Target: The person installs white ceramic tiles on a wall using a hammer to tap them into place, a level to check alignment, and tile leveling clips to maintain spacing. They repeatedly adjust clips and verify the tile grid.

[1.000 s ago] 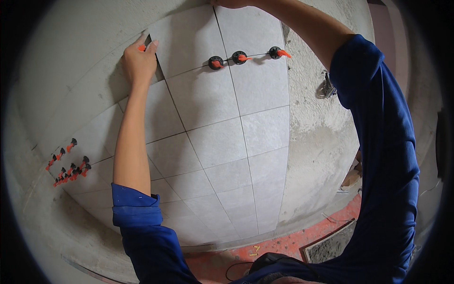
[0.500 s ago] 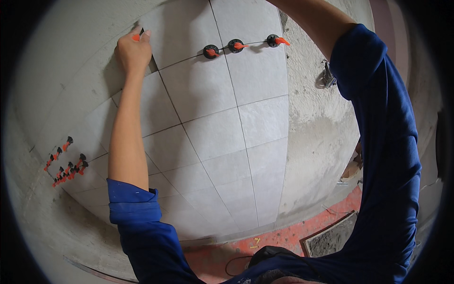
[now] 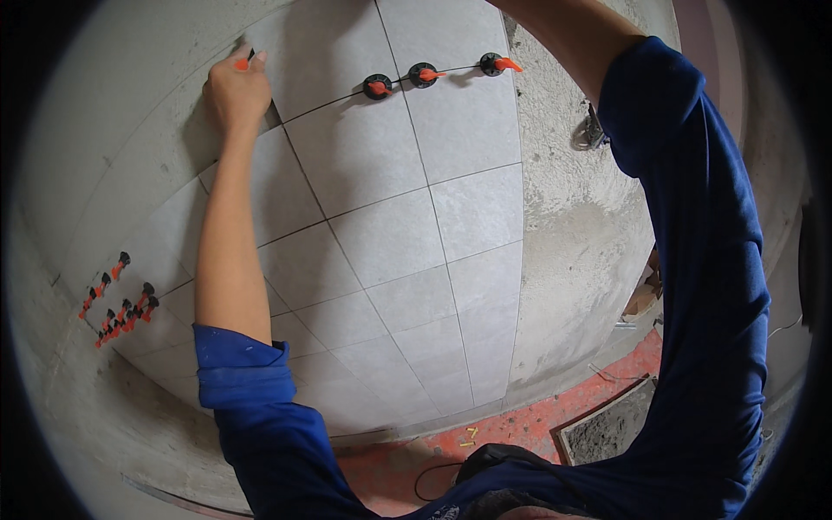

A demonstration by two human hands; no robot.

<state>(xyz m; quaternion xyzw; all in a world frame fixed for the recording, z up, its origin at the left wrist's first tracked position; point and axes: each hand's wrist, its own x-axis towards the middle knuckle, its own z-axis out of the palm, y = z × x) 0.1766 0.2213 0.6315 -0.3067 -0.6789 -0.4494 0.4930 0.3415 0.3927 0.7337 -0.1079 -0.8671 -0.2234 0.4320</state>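
At the upper left, my left hand (image 3: 238,94) is closed around a small orange and black tile leveling clip (image 3: 243,63), largely covered by the fingers. The hand sits at the left edge of an upper grey wall tile (image 3: 325,48). Three orange-handled black leveling clips, a left one (image 3: 377,87), a middle one (image 3: 424,75) and a right one (image 3: 496,65), sit along the joint beneath the upper tiles. My right forearm (image 3: 576,35) reaches up past the top edge, so the right hand is out of sight.
Several more orange and black clips (image 3: 126,310) stick out from the lower left tiles. Rough bare wall (image 3: 572,251) borders the tiles on the right. On the red floor (image 3: 520,433) lie yellow scraps (image 3: 470,437) and a tray of grey mortar (image 3: 611,423).
The wall and tiles have shifted slightly up and left in view. My left hand stays at the tile edge, its fingers still closed on the clip.
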